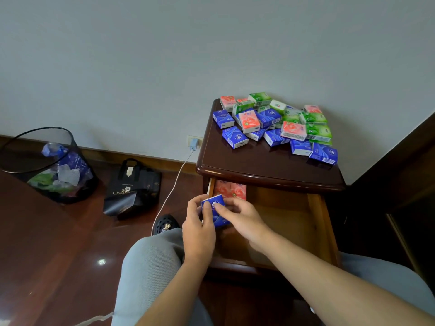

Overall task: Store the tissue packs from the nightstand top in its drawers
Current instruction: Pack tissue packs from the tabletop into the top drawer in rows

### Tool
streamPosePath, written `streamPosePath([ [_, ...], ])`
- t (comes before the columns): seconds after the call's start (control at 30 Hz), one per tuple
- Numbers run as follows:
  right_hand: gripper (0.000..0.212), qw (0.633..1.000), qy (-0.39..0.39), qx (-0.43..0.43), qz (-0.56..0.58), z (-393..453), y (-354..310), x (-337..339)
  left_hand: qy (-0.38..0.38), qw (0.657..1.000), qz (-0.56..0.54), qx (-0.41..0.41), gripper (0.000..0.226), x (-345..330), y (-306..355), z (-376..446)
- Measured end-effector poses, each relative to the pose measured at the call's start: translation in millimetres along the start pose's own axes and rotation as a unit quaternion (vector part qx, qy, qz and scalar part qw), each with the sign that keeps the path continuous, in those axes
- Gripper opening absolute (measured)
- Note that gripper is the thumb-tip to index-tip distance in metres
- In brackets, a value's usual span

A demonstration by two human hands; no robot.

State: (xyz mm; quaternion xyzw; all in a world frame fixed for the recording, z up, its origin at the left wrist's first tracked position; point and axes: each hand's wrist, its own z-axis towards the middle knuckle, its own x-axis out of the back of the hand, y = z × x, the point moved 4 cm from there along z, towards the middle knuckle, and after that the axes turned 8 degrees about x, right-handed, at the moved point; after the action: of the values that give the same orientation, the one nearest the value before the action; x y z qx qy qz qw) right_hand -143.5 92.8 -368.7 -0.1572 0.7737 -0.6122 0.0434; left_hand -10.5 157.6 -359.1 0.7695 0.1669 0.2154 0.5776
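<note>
Barely started: two pink packs (230,189) in the open drawer (315,208), both hands (219,220) gripping a blue pack (215,205), big pile (277,123) left up top.

Black shopping bag (131,191) on floor showing partial white lettering "Cha…", remainder hidden by fold. Tissue packs (273,124) on nightstand top bearing printed logos, blurring beyond legibility. Showing no other readable text.
</note>
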Motion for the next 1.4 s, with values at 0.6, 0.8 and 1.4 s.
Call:
streamPosePath([
  [0.6, 0.052, 0.974, 0.160, -0.113, -0.114, 0, 55, 39, 0.007, 0.986, 0.167, -0.012, 0.037, -8, -9, 4],
  [0.8, 0.058, 0.963, 0.128, -0.085, -0.220, 4, 47, 34, 0.007, 0.985, 0.174, -0.009, 0.040, -9, -8, 5],
  [1.4, 0.086, 0.894, 0.140, -0.087, -0.417, 12, 37, 21, -0.014, 0.974, 0.227, -0.014, 0.057, -12, -8, 2],
])
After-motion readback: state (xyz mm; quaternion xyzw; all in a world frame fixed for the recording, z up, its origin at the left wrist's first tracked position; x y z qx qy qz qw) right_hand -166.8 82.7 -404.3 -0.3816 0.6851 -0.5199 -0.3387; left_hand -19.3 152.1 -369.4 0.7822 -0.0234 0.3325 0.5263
